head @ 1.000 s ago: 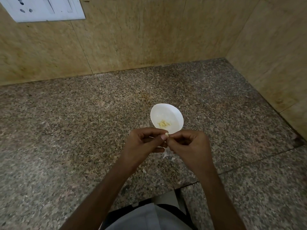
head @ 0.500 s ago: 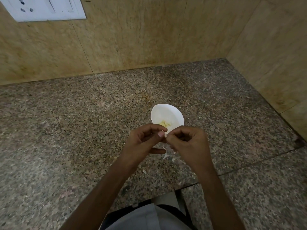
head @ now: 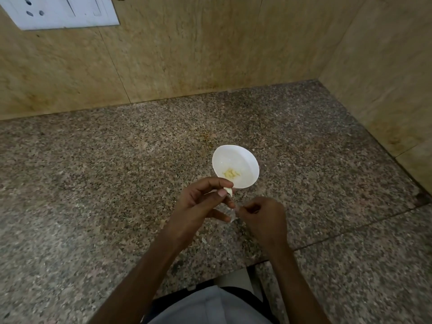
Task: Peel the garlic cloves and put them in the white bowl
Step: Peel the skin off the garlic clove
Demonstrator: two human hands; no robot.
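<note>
Tan wall panels (head: 187, 54) close the corner at 12 and 2 o'clock, with a white switch plate (head: 60, 10) at 11. Speckled granite counter (head: 93, 171), jointed at 4 o'clock. White bowl (head: 236, 157) near centre, peeled cloves (head: 231, 173) inside. At its 6 o'clock, left hand (head: 198, 204) pinches a garlic clove (head: 228, 191) just beside the rim. Right hand (head: 264, 218), fingers curled, pinches a skin scrap (head: 233, 216). Skin flakes (head: 204, 240) lie on the counter.

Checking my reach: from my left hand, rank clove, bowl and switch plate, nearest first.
1. Clove: pinched in the left hand.
2. Bowl: just beyond the hand, slightly right.
3. Switch plate: on the far wall, upper left.
</note>
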